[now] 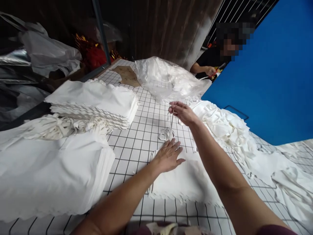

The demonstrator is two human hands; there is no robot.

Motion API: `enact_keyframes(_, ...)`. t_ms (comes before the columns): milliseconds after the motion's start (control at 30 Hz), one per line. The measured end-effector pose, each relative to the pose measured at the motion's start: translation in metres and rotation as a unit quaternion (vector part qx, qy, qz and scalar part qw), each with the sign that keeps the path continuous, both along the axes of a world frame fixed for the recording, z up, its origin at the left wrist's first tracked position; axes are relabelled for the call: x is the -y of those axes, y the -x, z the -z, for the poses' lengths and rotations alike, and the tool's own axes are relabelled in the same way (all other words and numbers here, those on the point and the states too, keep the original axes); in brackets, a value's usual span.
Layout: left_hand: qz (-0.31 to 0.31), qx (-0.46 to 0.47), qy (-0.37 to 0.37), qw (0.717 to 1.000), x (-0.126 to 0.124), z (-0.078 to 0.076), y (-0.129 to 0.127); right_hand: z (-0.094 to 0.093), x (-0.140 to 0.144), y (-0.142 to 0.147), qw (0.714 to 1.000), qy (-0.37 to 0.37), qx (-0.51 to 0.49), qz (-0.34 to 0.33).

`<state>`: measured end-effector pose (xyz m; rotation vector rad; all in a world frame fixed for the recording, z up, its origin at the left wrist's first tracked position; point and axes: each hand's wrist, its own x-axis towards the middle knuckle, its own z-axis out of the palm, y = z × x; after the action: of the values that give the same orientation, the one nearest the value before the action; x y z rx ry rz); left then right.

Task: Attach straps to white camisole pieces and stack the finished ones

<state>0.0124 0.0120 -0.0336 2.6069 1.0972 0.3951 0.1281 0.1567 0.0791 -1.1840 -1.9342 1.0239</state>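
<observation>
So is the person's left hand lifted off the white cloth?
No, the left hand lies flat on the small stack of white scalloped cloth pieces, while the right hand pinches a thin white strip.

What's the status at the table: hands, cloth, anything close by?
Left hand flat on white cloth. Right hand pinching strip, lifted. Loose pile right, stack left; neither touching.

Table [144, 130], white with black grid lines, carries white cloth stacks [97, 101], a loose cloth heap [227, 127], a clear plastic bag [166, 78], a brown cardboard piece [127, 75] and a strip bundle [167, 133].
</observation>
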Motion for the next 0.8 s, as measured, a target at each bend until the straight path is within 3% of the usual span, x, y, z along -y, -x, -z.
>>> enact_keyframes(67, 0.004, -0.004, 0.01, 1.0, -0.001, -0.004, 0.0, -0.025, 0.041, -0.018, 0.995, -0.034, -0.077, -0.06)
enact_keyframes(133, 0.011, 0.001, 0.019, 1.0, -0.001, -0.009, 0.002, -0.044, 0.092, -0.039, 0.986, -0.033, -0.052, -0.154)
enact_keyframes(200, 0.02, 0.006, 0.031, 0.999, -0.002, -0.011, 0.003, -0.052, 0.141, -0.06, 0.95, 0.025, 0.022, -0.311)
enact_keyframes(267, 0.025, -0.001, 0.045, 0.999, -0.002, -0.012, 0.004, -0.046, 0.177, -0.076, 0.927, 0.08, 0.079, -0.358)
enact_keyframes(300, 0.026, -0.008, 0.047, 0.999, -0.002, -0.012, 0.004, -0.039, 0.188, -0.081, 0.937, 0.097, 0.091, -0.324)
enact_keyframes(400, 0.024, -0.016, 0.036, 0.999, -0.002, -0.011, 0.003, -0.007, 0.199, -0.083, 0.986, 0.111, 0.081, -0.093)
enact_keyframes(467, 0.025, -0.021, 0.029, 0.999, -0.002, -0.012, 0.002, 0.017, 0.194, -0.076, 0.987, 0.133, 0.092, 0.007)
enact_keyframes(600, 0.031, -0.032, 0.04, 0.998, 0.0, -0.016, 0.001, 0.051, 0.183, -0.056, 0.973, 0.156, 0.147, 0.089)
enact_keyframes(700, 0.029, -0.026, 0.055, 0.998, 0.001, -0.02, 0.002, 0.06, 0.181, -0.046, 0.972, 0.13, 0.144, 0.13)
enact_keyframes(800, 0.029, -0.028, 0.064, 0.997, 0.0, -0.022, 0.002, 0.062, 0.181, -0.041, 0.978, 0.111, 0.124, 0.123)
